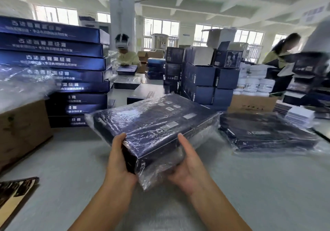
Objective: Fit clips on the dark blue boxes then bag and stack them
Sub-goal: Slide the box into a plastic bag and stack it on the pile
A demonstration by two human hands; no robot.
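With the left hand point(119, 156) and right hand point(187, 163) clamping the bagged dark blue box point(153, 129) by its near end above the table point(71, 168), fingers pressed together against it, squaring it flat onto the bagged box point(267, 132) at right looks wisest.

I can't see my left hand's point(119, 161) fingers; they sit under the bagged dark blue box point(153, 129), as do most of my right hand's point(185, 166). No clip is discernible through the wrinkled bag film. At lower left, the frame edge cuts off a printed booklet point(14, 196). The worker at upper right point(280, 52) is motion-blurred. Print on the stacked boxes at left point(53, 59) is too smeared to read.
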